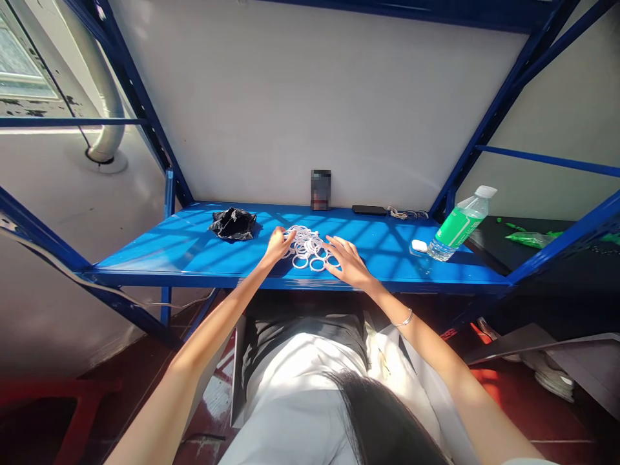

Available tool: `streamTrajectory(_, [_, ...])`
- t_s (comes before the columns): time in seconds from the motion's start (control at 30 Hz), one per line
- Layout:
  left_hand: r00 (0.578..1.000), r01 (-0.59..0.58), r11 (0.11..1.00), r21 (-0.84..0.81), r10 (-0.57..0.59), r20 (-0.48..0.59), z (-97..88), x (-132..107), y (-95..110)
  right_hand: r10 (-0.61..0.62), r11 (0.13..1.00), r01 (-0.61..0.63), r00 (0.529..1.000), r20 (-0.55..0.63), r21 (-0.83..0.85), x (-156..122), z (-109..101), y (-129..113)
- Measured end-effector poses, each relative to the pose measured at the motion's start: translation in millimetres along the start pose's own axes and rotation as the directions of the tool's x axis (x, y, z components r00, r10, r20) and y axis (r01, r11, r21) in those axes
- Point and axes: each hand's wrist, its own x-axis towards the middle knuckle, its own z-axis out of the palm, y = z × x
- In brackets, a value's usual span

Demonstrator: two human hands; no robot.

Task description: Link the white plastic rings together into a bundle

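A loose pile of white rings (306, 242) lies on the blue shelf top (159, 252), with a few rings spread at its near edge. My left hand (278, 247) is at the pile's left side, fingers closed in a pinch on a white ring at the edge. On the other side, my right hand (349, 263) is open, its fingers spread and the tips at the rings on the right edge. Whether those fingertips press on a ring is too small to tell.
A crumpled black plastic bag (233, 224) sits left of the pile. Behind stand a dark upright box (320, 190), a flat black phone-like slab (369, 210) and a coiled white cable (407, 214). A green-labelled bottle (458, 227) and a small white-lidded container (419, 247) are at right.
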Motion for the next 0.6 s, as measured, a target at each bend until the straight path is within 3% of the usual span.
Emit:
streamTrajectory(0.17, [0.999, -0.032, 0.996, -0.086, 0.034, 0.023, 16.0, -11, 1, -0.035, 0.999, 0.036, 0.999, 0.032, -0.026, 27, 15, -27])
streamTrajectory(0.3, [0.99, 0.079, 0.932, -0.353, -0.116, -0.085, 4.8, -5, 2, -0.062, 0.996, 0.066, 0.996, 0.068, -0.054, 75, 33, -55])
streamTrajectory(0.47, [0.873, 0.221, 0.831, -0.511, -0.402, -0.276, -14.6, 12, -4, -0.059, 0.993, 0.078, 0.979, 0.194, -0.092, 126, 54, -70])
streamTrajectory(0.6, [0.857, 0.211, 0.777, -0.593, -0.438, -0.27, -16.6, 16, -4, 0.005, 0.987, 0.044, 0.954, 0.299, -0.157, 137, 64, -69])
